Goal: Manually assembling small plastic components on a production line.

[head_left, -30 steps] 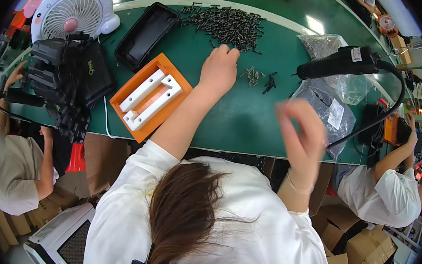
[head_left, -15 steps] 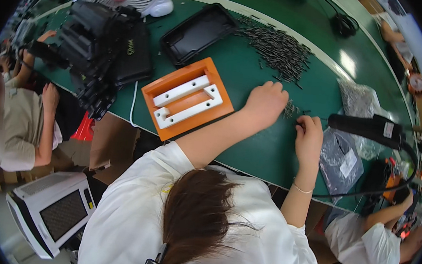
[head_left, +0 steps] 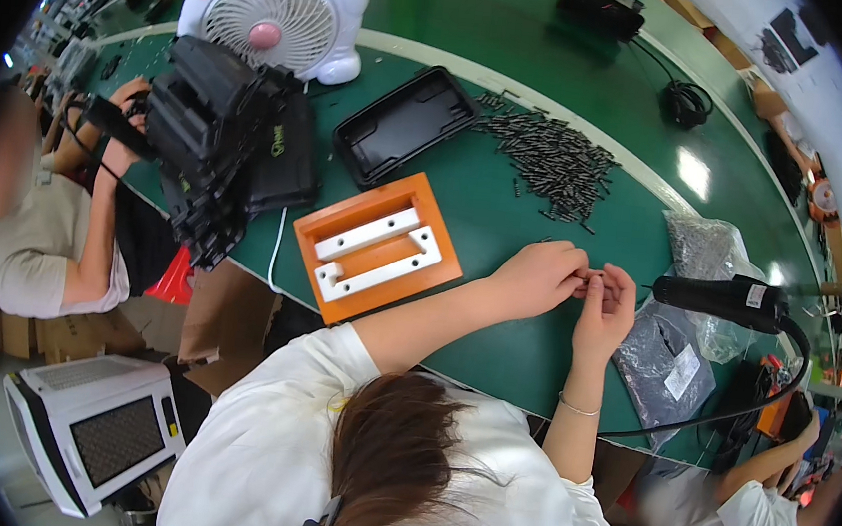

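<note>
My left hand (head_left: 543, 279) and my right hand (head_left: 605, 314) meet over the green table, fingertips pinched together. Something small and dark seems to sit between them, too small to name. Beyond the hands lies a heap of short black pin-like pieces (head_left: 555, 165). Left of my left forearm is an orange block (head_left: 437, 199) carrying white bars (head_left: 385, 272) with dark holes. To the right of my right hand, a black electric screwdriver (head_left: 718, 299) lies with its tip toward the fingers.
A black open case (head_left: 408, 127) lies behind the orange block. Stacked black housings (head_left: 202, 134) and a white fan (head_left: 272, 20) stand at left. Plastic bags (head_left: 668, 355) and the screwdriver's cable (head_left: 780, 395) are at right. Other people (head_left: 62, 242) sit on both sides.
My hands were apart and have come together at the fingertips. The left hand drew nearer from the small screw pile, which the hands now hide. The whole view has shifted slightly.
</note>
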`<state>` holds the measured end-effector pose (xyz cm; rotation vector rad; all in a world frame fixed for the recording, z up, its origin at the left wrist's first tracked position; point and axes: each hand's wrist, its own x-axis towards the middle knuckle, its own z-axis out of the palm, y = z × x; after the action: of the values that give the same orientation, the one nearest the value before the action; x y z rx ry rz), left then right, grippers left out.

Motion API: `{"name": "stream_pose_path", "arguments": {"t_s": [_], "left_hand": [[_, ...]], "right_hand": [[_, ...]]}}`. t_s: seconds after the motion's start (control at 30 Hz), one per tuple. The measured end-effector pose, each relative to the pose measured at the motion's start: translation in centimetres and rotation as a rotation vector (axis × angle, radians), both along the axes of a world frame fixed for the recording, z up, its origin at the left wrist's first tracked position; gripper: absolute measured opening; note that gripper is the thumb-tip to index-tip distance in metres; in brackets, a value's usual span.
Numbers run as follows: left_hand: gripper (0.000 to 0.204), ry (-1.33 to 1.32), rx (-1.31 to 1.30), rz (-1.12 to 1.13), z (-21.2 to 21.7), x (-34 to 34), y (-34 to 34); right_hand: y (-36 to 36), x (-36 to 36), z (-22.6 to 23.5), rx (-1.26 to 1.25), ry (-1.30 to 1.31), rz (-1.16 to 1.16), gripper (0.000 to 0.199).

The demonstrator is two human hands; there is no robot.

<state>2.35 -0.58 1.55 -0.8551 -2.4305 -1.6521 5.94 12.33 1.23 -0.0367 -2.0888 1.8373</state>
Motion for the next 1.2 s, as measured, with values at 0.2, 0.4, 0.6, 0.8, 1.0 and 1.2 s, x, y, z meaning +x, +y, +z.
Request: {"name": "stream_pose_path", "arguments": {"t_s": [0.2, 0.4, 0.6, 0.8, 1.0, 1.2], "left_hand": [[0.009, -0.083, 0.114, -0.051, 0.0, 0.1, 0.5], [0.010, -0.222, 0.127, -0.076, 0.2, 0.1, 0.7], [0.008, -0.206, 0.153, -0.050, 0.3, 0.1, 0.8], [0.009, -0.122, 0.024, 0.009, -0.1, -0.2, 0.5], [0.009, 0.015, 0.061, 0.042, -0.3, -0.2, 0.6], [0.008, 0.017, -0.041, -0.056, -0.1, 0.0, -0.3]], "right_hand": [[0.8, 0.4, -0.8, -0.090, -0.004, -0.064, 0.013], [1.2, 0.2, -1.2, -0.330, 0.011, -0.028, 0.012], [1.4, 0.1, -0.8, -0.338, -0.010, -0.034, 0.015], [1.1, 0.4, -1.2, 0.023, 0.015, 0.026, 0.023], [1.1, 0.8, -1.2, -0.004, -0.015, -0.074, 0.022], [0.8, 0.8, -1.1, 0.063, 0.012, -0.017, 0.020]]}}
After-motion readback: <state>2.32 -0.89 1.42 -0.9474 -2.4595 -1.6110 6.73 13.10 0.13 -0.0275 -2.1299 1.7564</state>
